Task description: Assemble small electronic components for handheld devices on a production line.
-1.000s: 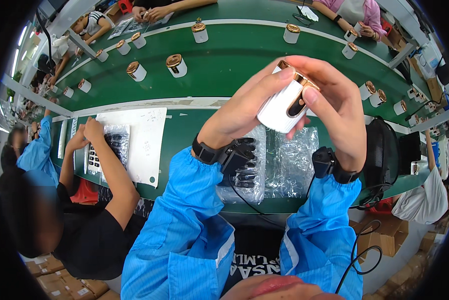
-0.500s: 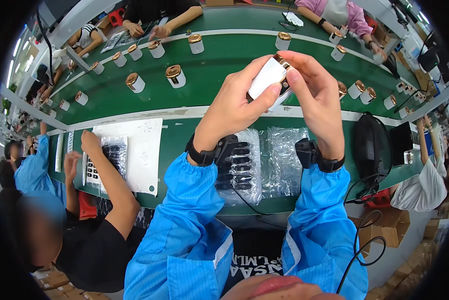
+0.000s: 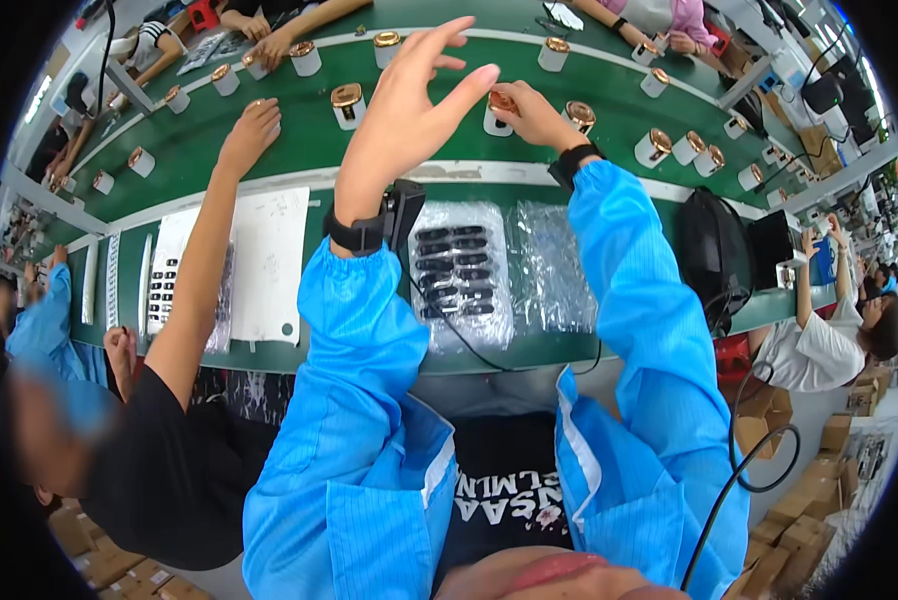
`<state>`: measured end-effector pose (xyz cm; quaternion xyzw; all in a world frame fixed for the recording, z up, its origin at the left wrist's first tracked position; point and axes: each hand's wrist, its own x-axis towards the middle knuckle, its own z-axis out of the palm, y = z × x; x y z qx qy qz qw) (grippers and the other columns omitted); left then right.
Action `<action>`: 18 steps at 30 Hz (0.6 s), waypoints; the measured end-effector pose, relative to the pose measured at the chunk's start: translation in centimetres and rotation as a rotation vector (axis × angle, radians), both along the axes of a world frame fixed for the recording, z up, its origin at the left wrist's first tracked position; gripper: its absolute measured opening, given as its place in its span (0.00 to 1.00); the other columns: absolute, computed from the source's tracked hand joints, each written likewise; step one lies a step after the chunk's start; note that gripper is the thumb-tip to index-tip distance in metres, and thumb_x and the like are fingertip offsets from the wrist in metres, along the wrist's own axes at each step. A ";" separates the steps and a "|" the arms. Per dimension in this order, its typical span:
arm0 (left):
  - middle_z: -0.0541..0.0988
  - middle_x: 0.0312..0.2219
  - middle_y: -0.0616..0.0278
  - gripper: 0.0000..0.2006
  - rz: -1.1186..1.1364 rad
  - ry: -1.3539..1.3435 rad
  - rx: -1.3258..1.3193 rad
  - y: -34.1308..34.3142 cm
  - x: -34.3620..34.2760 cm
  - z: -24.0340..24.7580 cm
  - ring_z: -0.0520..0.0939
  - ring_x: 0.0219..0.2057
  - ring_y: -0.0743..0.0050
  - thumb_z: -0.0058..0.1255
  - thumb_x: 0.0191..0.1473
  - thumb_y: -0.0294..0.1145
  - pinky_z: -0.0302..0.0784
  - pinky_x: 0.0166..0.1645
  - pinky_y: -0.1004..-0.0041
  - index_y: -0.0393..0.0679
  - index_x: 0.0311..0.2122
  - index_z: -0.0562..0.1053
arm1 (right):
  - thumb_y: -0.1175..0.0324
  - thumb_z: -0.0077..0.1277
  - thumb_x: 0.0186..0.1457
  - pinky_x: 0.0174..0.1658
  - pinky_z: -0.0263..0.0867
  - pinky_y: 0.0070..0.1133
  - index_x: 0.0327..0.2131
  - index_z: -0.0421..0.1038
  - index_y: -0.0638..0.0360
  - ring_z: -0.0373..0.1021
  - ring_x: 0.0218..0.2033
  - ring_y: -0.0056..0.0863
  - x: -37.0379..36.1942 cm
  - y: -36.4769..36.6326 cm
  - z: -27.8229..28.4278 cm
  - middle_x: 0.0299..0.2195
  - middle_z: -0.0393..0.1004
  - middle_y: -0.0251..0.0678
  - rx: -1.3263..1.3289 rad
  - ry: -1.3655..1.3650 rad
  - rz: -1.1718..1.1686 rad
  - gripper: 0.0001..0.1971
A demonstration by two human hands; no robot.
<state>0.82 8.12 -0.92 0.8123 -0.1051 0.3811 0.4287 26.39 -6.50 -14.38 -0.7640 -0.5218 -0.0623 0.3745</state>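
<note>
On the green tabletop (image 3: 304, 157), our can (image 3: 496, 125), long axis roughly upright, is held by its copper top (image 3: 502, 102) in our nearer right hand (image 3: 541, 118), while our left hand (image 3: 406, 120), spread and empty, hangs to its left.

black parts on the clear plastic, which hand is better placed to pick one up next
Likely the left hand: it looks empty and open, with its wrist near the black parts, while the right hand is on a white canister.
</note>
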 end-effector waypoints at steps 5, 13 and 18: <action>0.81 0.47 0.55 0.25 -0.186 0.199 0.101 -1.4 -1.1 0.0 0.83 0.48 0.65 0.60 0.62 0.41 0.76 0.55 0.65 0.42 0.61 0.73 | 0.61 0.61 0.60 0.54 0.69 0.34 0.57 0.71 0.62 0.72 0.51 0.50 -2.6 -3.5 0.2 0.48 0.75 0.52 0.087 -0.174 -0.095 0.25; 0.80 0.43 0.51 0.21 -0.201 0.469 0.396 -6.2 -3.9 -3.3 0.82 0.51 0.55 0.59 0.61 0.43 0.76 0.56 0.60 0.40 0.53 0.76 | 0.48 0.63 0.58 0.35 0.73 0.31 0.41 0.77 0.69 0.76 0.27 0.41 -20.7 -21.5 1.9 0.26 0.78 0.45 -0.387 -0.040 -0.730 0.27; 0.72 0.54 0.43 0.24 0.019 0.721 0.567 -12.3 -7.5 -9.3 0.73 0.58 0.41 0.61 0.57 0.42 0.68 0.63 0.52 0.41 0.55 0.73 | 0.51 0.60 0.61 0.38 0.72 0.30 0.45 0.75 0.67 0.76 0.33 0.37 -22.3 -21.8 -1.3 0.34 0.80 0.43 -0.402 0.324 -0.629 0.24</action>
